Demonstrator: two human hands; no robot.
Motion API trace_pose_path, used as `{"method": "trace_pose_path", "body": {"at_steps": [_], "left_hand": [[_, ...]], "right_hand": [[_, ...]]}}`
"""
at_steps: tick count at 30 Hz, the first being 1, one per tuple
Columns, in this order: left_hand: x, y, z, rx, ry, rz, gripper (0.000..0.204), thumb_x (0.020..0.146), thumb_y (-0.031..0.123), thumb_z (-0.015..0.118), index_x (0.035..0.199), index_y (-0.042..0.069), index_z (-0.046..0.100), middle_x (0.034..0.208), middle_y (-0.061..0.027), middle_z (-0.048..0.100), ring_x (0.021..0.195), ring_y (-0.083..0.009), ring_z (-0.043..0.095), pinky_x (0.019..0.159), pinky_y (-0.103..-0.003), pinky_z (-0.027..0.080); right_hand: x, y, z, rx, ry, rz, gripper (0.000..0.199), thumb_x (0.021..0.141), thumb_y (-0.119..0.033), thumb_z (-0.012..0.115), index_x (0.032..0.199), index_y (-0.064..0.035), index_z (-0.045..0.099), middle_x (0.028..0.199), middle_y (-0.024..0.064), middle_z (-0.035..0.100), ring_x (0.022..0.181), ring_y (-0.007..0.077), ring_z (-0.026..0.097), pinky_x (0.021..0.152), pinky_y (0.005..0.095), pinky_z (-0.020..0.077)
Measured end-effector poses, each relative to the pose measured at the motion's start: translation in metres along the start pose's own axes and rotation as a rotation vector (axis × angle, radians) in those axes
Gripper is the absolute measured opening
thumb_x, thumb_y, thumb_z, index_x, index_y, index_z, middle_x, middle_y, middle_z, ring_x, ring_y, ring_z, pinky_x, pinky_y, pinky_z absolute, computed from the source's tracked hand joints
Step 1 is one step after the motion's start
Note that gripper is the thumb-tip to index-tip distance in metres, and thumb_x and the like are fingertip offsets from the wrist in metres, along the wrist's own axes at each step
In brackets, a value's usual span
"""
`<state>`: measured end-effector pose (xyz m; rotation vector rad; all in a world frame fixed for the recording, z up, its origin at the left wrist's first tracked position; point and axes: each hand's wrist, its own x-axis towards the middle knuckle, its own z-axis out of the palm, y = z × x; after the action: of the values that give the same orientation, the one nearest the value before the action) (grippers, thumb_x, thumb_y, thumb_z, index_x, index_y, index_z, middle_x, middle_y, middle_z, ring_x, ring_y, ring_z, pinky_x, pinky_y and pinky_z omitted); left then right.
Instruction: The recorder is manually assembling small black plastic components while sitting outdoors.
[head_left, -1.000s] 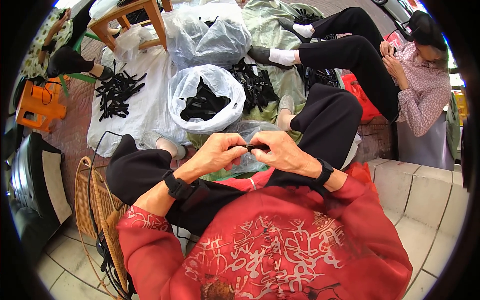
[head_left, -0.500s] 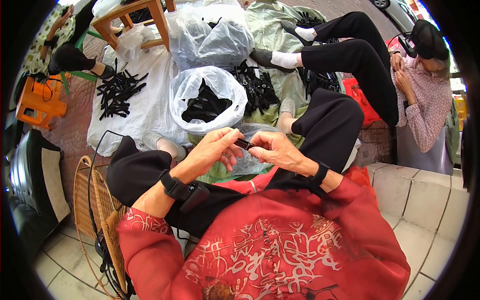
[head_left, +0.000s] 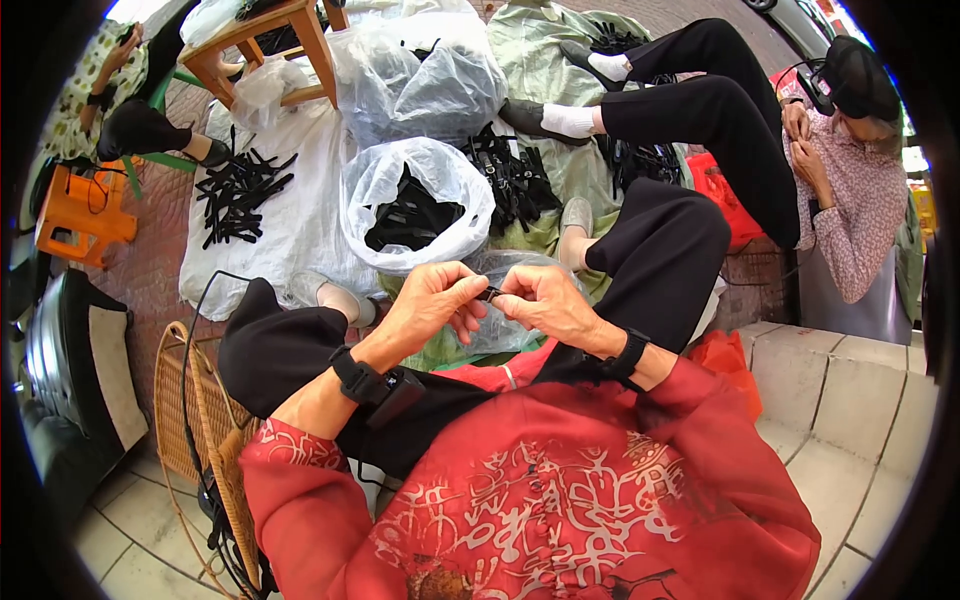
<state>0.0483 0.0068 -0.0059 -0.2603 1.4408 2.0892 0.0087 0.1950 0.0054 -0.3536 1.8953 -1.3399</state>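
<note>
Nearest the camera, above the red-sleeved forearms and black-trousered lap, the left hand [head_left: 432, 300] and right hand [head_left: 545, 303] meet, both pinched shut on a small black piece [head_left: 488, 294] held between their fingertips. The piece lies crosswise, its long axis running from one hand to the other, roughly level; it sits equally close to both, so neither hand is the nearer one. Just beyond the hands stands an open clear plastic bag [head_left: 372, 190] holding more black pieces. Farther out, to the left, a loose pile of black strips [head_left: 238, 192] lies on a white sheet [head_left: 300, 215]. At the far right sits another person [head_left: 860, 190].
</note>
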Motion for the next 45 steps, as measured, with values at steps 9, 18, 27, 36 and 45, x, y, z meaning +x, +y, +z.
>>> {"method": "trace_pose_path", "body": {"at_steps": [9,18,27,36,45], "left_hand": [[-0.001,-0.003,-0.001,0.081,0.042,0.134,0.018,0.084,0.019,0.054,0.079,0.002,0.054,0.064,-0.0029,0.056,0.05,-0.0074,0.052,0.043,-0.021,0.045],[0.003,0.003,-0.001,-0.083,0.08,0.065,0.038,0.086,0.026,0.051,0.11,-0.001,0.04,0.087,-0.0106,0.054,0.067,-0.0124,0.055,0.052,-0.022,0.047],[-0.006,0.03,-0.016,-0.274,0.187,0.16,0.028,0.088,0.021,0.046,0.106,-0.001,0.045,0.082,-0.0095,0.058,0.063,-0.0117,0.056,0.053,-0.023,0.048],[-0.026,0.064,-0.055,-0.454,0.613,0.445,0.029,0.088,0.024,0.045,0.104,0.0,0.047,0.077,-0.0035,0.052,0.058,-0.0129,0.048,0.05,-0.027,0.04],[-0.029,0.077,-0.057,-0.52,0.617,0.491,0.026,0.089,0.025,0.041,0.101,0.002,0.047,0.071,-0.0015,0.046,0.06,-0.0105,0.043,0.049,-0.024,0.037]], "right_hand": [[0.005,-0.002,0.001,0.14,-0.029,-0.005,0.018,0.082,-0.02,0.056,0.076,-0.0037,0.053,0.061,0.001,0.053,0.048,0.0037,0.046,0.041,0.0181,0.0361],[0.063,-0.004,-0.063,0.69,0.176,0.158,0.012,0.081,-0.014,0.055,0.076,-0.0039,0.052,0.067,0.0038,0.052,0.051,0.0081,0.045,0.041,0.0213,0.0361],[0.189,0.107,-0.097,0.568,0.413,0.462,0.013,0.077,-0.013,0.058,0.075,-0.0013,0.053,0.061,0.0073,0.054,0.048,0.0153,0.051,0.04,0.0285,0.0425],[0.217,0.125,-0.08,-0.164,0.67,0.017,0.025,0.078,-0.023,0.059,0.085,0.0017,0.059,0.076,0.0045,0.06,0.069,0.0106,0.054,0.063,0.0246,0.0429],[0.224,0.12,0.04,-0.362,-0.069,-0.322,0.026,0.079,-0.012,0.053,0.103,-0.0012,0.052,0.089,0.0155,0.057,0.081,0.0231,0.058,0.07,0.0323,0.0459]]}}
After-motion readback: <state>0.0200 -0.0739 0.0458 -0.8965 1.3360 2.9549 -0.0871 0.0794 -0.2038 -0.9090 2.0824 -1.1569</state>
